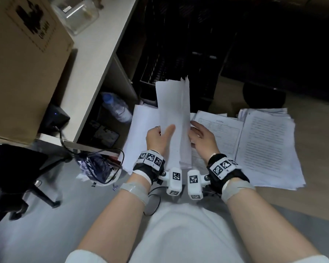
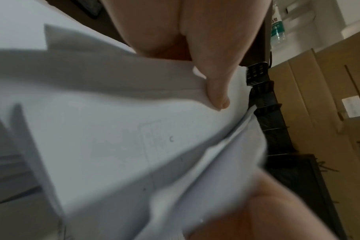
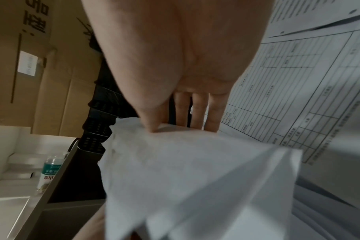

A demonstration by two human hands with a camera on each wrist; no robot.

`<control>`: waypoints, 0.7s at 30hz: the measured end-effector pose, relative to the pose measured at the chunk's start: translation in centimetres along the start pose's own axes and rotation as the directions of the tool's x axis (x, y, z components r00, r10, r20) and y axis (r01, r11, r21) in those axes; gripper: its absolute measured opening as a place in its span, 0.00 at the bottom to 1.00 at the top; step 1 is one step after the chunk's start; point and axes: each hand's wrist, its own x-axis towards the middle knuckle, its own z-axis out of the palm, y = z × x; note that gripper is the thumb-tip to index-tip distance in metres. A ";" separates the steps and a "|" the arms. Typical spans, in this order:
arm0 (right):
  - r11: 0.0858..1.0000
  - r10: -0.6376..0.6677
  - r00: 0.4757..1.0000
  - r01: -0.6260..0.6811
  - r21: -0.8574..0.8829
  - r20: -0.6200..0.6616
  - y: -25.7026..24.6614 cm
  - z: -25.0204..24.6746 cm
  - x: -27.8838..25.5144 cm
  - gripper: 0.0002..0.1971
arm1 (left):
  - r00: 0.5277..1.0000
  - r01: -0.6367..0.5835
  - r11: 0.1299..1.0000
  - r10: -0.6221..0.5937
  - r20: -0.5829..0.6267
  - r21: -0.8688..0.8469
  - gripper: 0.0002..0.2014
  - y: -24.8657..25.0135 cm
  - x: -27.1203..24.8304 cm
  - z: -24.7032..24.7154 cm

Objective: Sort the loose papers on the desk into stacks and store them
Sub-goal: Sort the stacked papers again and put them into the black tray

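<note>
The left hand (image 1: 157, 136) pinches the paper sheaf (image 1: 174, 118) at center frame, thumb on top; the right hand (image 1: 201, 136) grips its right edge, fingers behind. Its long axis runs up-frame toward the black trays (image 1: 154, 76). The sorted stacks (image 1: 264, 141) lie right, nearer the right hand. The print is unreadable.

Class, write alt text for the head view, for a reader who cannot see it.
Two bare hands hold a sheaf of white papers upright, the left hand gripping its left edge and the right hand at its right edge. Below lie a printed form and a stack of text pages.
</note>
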 end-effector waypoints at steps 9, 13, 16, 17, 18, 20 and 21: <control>0.967 -0.116 0.993 0.117 -0.225 0.018 -1.1 -0.4 -0.9 0.12 | 0.997 -0.026 0.998 0.031 0.072 -0.065 0.04 -0.6 -0.4 -0.1; 0.989 -0.065 0.997 0.058 -0.139 -0.044 -1.0 -1.2 -0.2 0.12 | 0.997 -0.059 0.995 0.055 -0.052 -0.084 0.10 -0.1 -0.1 -0.6; 0.991 -0.017 0.999 0.013 -0.135 -0.029 -1.7 -1.2 -0.1 0.15 | 0.993 -0.082 0.995 0.076 -0.088 -0.065 0.12 0.1 0.5 -0.6; 0.989 -0.033 0.999 0.029 -0.143 -0.020 -1.9 -1.2 0.0 0.14 | 0.993 -0.080 0.994 0.074 -0.088 -0.068 0.12 0.3 0.5 -0.4; 0.987 -0.046 0.999 0.042 -0.158 -0.024 -2.2 -1.1 -0.2 0.12 | 0.994 -0.076 0.994 0.070 -0.080 -0.079 0.12 0.6 0.4 -0.2; 0.978 -0.090 0.995 0.080 -0.192 -0.044 -2.9 -1.3 -0.3 0.09 | 0.999 -0.035 0.985 0.030 -0.032 -0.167 0.11 1.2 0.4 0.3; 0.974 -0.108 0.993 0.097 -0.207 -0.043 -3.2 -1.3 -0.4 0.08 | 1.000 0.013 0.973 -0.012 0.004 -0.231 0.10 1.7 0.3 0.6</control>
